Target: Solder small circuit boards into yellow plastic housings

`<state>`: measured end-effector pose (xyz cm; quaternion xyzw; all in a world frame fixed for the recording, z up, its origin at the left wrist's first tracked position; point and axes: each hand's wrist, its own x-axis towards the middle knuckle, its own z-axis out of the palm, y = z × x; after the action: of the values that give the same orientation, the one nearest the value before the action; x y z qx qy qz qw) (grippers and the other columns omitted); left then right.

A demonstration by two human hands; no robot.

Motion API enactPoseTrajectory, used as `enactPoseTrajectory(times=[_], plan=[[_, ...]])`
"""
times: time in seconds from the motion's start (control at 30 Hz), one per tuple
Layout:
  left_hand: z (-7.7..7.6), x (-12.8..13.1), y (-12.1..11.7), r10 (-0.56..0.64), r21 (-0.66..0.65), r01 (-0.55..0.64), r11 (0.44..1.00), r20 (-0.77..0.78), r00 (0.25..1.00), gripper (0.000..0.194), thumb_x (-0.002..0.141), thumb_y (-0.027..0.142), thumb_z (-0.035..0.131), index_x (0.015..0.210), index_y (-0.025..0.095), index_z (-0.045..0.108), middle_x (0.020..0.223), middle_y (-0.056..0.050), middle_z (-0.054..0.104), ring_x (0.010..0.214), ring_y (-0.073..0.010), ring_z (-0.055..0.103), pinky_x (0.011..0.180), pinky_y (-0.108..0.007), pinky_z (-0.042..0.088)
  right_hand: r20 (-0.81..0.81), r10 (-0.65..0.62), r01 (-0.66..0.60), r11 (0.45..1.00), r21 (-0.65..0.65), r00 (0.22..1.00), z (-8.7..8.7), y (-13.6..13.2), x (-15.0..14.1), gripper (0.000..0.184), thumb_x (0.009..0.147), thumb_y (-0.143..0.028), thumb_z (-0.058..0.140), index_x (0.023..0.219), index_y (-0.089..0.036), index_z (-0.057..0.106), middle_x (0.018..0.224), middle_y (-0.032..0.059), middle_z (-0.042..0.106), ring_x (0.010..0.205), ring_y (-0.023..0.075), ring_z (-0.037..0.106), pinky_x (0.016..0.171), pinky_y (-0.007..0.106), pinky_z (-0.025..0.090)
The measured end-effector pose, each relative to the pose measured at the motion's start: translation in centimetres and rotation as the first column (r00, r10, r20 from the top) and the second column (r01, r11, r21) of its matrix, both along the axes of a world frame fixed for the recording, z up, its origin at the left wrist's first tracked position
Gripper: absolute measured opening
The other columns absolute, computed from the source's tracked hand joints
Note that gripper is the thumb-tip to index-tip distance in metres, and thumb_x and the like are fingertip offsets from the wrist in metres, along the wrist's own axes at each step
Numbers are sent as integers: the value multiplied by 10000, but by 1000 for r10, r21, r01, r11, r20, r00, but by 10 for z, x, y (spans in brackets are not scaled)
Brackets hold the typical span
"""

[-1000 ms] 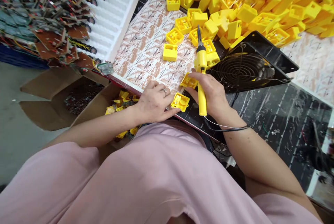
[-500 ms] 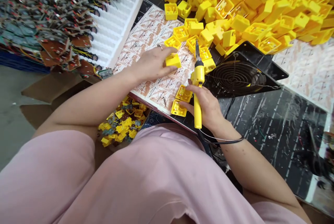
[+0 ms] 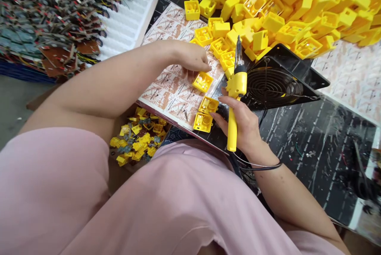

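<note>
My left hand [image 3: 195, 57] is bent at the wrist with its fingers curled down behind a yellow plastic housing [image 3: 203, 82]. That housing's hollow side faces up and shows small metal parts; the fingertips are partly hidden. In my right hand [image 3: 244, 124] is a yellow soldering gun [image 3: 237, 84], its metal tip pointing away from me and its cord running back by the wrist. Close to the right fingertips, two more open housings, a farther one [image 3: 208, 105] and a nearer one [image 3: 203, 122], lie side by side at the board's near edge.
A big heap of yellow housings [image 3: 285, 5] covers the back. A black fan [image 3: 269, 84] stands right of the soldering gun. At left, wired circuit boards [image 3: 50, 17] crowd a white foam tray [image 3: 131, 21]. Below the table edge is a box of yellow parts [image 3: 139, 140].
My left hand has turned over, so the housing now shows its hollow side and sits lower. My right hand has shifted slightly right with the soldering gun.
</note>
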<state>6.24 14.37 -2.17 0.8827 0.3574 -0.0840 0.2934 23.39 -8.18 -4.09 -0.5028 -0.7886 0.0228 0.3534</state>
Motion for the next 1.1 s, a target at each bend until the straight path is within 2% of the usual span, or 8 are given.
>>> enactPoseTrajectory(times=[0.17,0.37,0.5,0.67,0.8,0.93,1.0,1.1], plan=[[-12,10,-28,89,390,-151,909,172,981,313,896,447,618,1043,218,771,925,-84,743,985,-330,717,910,-478,538,14,-15,15,1000,8,1000,8,-8,2,439,949,-273,734,1340,-279,536,1172,62,772,1152,235,743,986,357,616],[-4,6,-72,-13,283,-39,958,180,984,394,938,167,566,1297,222,718,1165,-83,778,1109,-257,713,933,-364,537,21,27,-27,999,19,999,11,-28,9,602,896,-284,800,1428,-281,520,1195,80,769,1088,273,764,953,399,630],[-2,-6,-97,-64,317,1,949,190,980,370,1034,235,488,1342,193,690,1228,-116,771,1093,-241,721,943,-371,542,95,57,-63,996,69,994,1,-36,11,733,866,-370,830,1497,-238,482,1253,137,745,1033,311,770,886,438,639],[8,-99,-121,28,549,-123,826,177,984,329,981,209,465,1188,249,718,1360,-65,719,1317,-289,602,1161,-566,401,104,161,-167,984,54,981,-9,-34,4,648,932,-424,744,1493,-265,462,1155,116,765,1048,325,757,953,513,609],[13,-183,-119,253,612,-331,718,214,944,262,816,496,693,1020,332,710,1249,1,734,1305,-344,511,1212,-692,241,149,211,-220,974,52,966,-14,-26,0,527,955,-377,712,1432,-270,516,1164,111,774,1100,336,744,982,555,585],[20,-214,-116,411,577,-466,671,233,881,354,917,604,571,968,281,707,1055,-8,741,1117,-256,541,1188,-636,315,170,143,-154,987,54,975,-15,-23,6,565,933,-367,744,1443,-299,511,1216,112,763,1113,341,744,1007,570,579],[29,-213,-114,510,442,-650,618,404,759,437,912,685,591,1015,273,694,946,19,734,913,-178,545,1000,-539,478,149,130,-137,990,43,980,-11,-26,10,649,904,-397,785,1472,-307,482,1282,118,741,1150,334,735,1026,554,582],[44,-198,-106,560,133,-787,603,632,536,495,862,764,668,1057,309,664,767,99,677,721,-75,439,737,-369,478,136,96,-103,994,43,986,-1,-32,10,670,884,-344,816,1468,-290,492,1307,118,733,1132,310,747,988,497,614]])
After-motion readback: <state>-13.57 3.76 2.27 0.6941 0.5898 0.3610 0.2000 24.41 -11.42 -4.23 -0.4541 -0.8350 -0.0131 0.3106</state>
